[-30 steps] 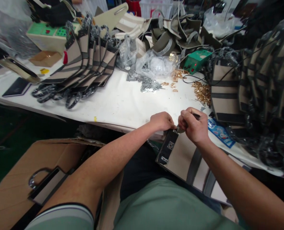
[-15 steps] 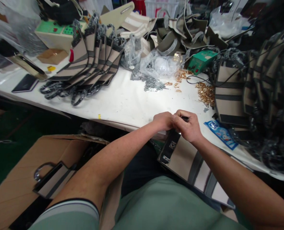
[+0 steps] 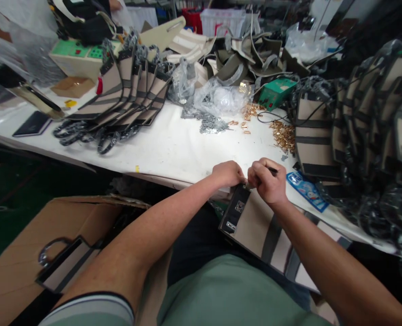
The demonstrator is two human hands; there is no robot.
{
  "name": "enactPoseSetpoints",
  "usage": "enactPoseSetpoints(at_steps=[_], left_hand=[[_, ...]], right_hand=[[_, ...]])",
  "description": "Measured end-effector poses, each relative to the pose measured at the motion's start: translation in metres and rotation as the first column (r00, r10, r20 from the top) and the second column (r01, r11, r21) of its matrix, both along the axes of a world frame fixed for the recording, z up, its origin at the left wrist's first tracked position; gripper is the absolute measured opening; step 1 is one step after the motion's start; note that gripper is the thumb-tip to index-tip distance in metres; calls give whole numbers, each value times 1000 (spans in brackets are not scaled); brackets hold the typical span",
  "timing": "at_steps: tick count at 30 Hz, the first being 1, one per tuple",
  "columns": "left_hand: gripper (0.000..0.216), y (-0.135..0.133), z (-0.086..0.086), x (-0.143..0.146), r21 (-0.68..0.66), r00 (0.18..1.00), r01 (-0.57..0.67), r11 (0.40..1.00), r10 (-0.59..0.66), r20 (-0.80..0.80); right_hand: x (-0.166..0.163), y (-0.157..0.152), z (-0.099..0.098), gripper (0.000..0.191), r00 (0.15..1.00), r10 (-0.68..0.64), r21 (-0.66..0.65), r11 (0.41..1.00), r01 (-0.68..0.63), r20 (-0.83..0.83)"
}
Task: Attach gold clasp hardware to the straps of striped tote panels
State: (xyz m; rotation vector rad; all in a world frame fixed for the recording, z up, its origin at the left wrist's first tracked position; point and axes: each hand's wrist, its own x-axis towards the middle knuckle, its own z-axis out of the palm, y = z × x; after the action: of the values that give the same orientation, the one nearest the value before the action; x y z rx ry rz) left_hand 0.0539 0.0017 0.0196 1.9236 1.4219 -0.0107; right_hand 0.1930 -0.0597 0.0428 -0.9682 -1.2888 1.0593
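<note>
A beige handbag [image 3: 253, 216] with dark grey stripes and a black edge band lies tilted across my lap, against the table edge. Small metal fittings [image 3: 240, 206] sit along that band. My left hand [image 3: 228, 174] is closed at the band's far end, with fingertips pinched on the bag's edge beside a small metal piece. Close to those fingertips, my right hand [image 3: 268, 182] is wrapped round a slim black-handled tool [image 3: 273, 171]. Only its dark end sticks out of the fist; its working tip is hard to make out.
Striped bags stand in stacks at left [image 3: 119, 90] and right [image 3: 313, 136] on the white table [image 3: 167, 149]. Gold fittings [image 3: 284, 136], grey metal pieces [image 3: 212, 124], a green box [image 3: 276, 93] and a blue packet [image 3: 307, 191] lie between. A carton [image 3: 27, 253] stands at lower left.
My right hand has moved slightly right, away from my left hand, and its fist has turned. A small gap now shows between the hands. The view has shifted a little.
</note>
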Motion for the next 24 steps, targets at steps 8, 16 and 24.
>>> enactPoseSetpoints(at_steps=[8, 16, 24], left_hand=[[23, -1, -1, 0, 11, 1000, -17, 1000, 17, 15], [21, 0, -2, 1, 8, 1000, -28, 1000, 28, 2], [26, 0, -1, 0, -9, 999, -25, 1000, 25, 25]], right_hand=[[5, 3, -3, 40, 994, -39, 3, 999, 40, -106], [6, 1, -3, 39, 992, -23, 15, 1000, 25, -128], [8, -2, -8, 33, 998, -51, 18, 998, 52, -46]])
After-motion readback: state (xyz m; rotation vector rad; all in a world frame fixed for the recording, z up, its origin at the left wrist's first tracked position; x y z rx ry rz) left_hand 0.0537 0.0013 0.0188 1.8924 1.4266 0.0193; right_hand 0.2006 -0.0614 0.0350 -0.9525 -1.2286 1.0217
